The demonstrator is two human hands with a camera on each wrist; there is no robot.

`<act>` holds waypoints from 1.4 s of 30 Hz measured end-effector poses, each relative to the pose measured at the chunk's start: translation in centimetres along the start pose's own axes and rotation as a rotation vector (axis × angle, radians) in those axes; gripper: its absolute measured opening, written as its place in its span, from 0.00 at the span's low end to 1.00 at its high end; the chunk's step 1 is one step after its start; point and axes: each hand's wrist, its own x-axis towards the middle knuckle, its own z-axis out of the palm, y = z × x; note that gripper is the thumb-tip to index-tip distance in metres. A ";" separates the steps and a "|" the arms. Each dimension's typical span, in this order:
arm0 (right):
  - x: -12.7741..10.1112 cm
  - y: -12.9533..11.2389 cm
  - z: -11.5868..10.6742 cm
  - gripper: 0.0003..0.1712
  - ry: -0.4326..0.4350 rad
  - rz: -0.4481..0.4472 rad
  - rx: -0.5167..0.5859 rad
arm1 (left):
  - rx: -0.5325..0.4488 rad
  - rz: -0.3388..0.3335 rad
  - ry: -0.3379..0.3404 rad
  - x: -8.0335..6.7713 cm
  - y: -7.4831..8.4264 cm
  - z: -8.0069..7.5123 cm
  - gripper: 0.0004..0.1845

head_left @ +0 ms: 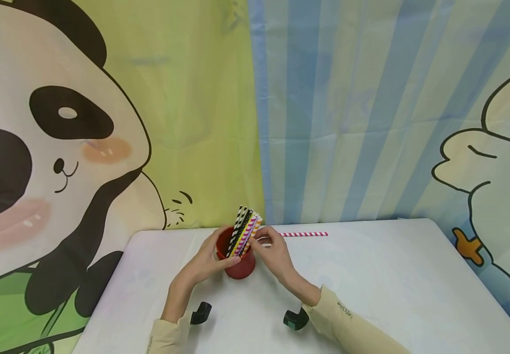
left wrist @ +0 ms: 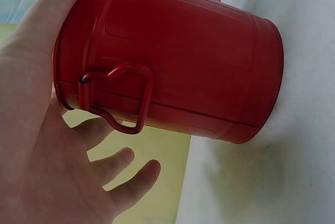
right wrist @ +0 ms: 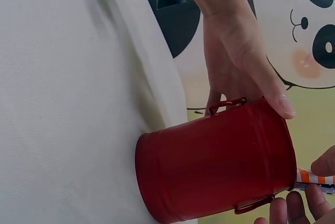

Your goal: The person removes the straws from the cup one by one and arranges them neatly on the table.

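Observation:
A red metal bucket [head_left: 240, 269] with small looped side handles stands at the white table's far side, its base close against the tabletop. My left hand [head_left: 203, 259] grips its rim, the thumb on the near side and the fingers behind. Striped paper straws [head_left: 242, 232] in black, yellow, pink and orange poke out of the mouth in a slanted bundle. On the right, my right hand [head_left: 274, 251] pinches the straws at the rim; an orange-striped straw [right wrist: 306, 176] shows between its thumb and fingers in the right wrist view. The straws' lower ends are hidden inside the bucket.
A single pink-and-white striped straw [head_left: 305, 234] lies on the white table [head_left: 370, 285] near the back edge, right of the bucket. Behind the table hangs a printed curtain [head_left: 202, 98] with a panda. Dark wrist-worn devices [head_left: 296, 319] show near both sleeves.

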 end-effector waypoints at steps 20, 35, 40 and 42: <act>2.3 2.2 -1.5 0.12 0.038 0.036 0.046 | 0.002 -0.001 -0.012 0.2 -0.1 -0.1 0.49; 3.1 1.0 -3.8 0.13 0.086 0.072 0.175 | 0.019 -0.011 -0.014 0.1 -0.1 0.0 0.49; 3.4 0.5 -4.6 0.12 0.106 0.089 0.199 | 0.020 -0.026 -0.016 0.0 0.0 -0.1 0.49; 3.5 0.3 -4.9 0.12 0.110 0.084 0.218 | 0.016 -0.031 -0.018 0.0 0.1 -0.1 0.49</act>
